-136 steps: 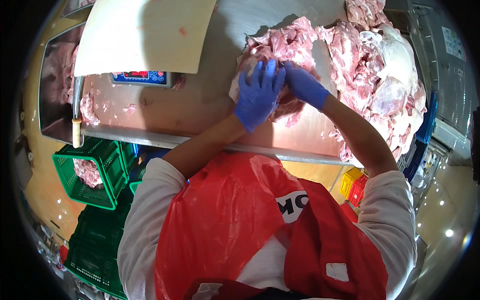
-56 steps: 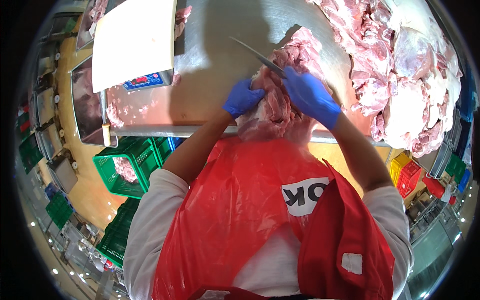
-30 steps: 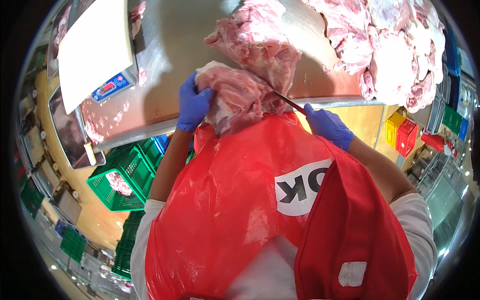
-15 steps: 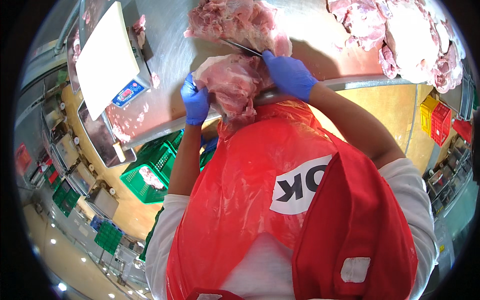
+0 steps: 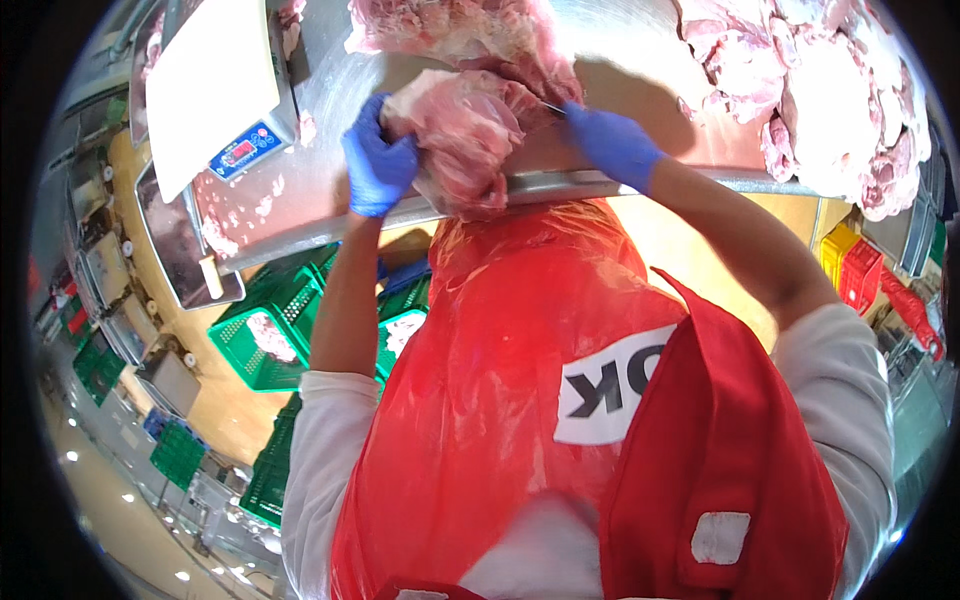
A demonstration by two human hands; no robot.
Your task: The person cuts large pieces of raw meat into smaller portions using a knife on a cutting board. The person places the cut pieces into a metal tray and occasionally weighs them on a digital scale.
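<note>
A large piece of raw meat (image 5: 460,130) lies at the front edge of the steel table. My left hand (image 5: 381,160), in a blue glove, grips its left side, with the fingers wrapped behind it. On the right, my blue-gloved right hand (image 5: 612,145) is closed round a knife (image 5: 552,107). Only a short stretch of the blade shows, and its front part is hidden at the meat. Just behind lies another big slab of raw meat (image 5: 455,30), which touches or adjoins the held piece.
At the left a white board (image 5: 210,90) lies on a scale with a blue panel (image 5: 246,150). A steel tray (image 5: 185,250) with a light handle is beside it. Green crates (image 5: 255,345) holding meat stand below the table edge. More raw meat (image 5: 820,90) is piled at the right.
The held meat has shifted slightly up, with my left hand still on it. My right hand has moved right and a little down with the knife, and less of the blade shows.
</note>
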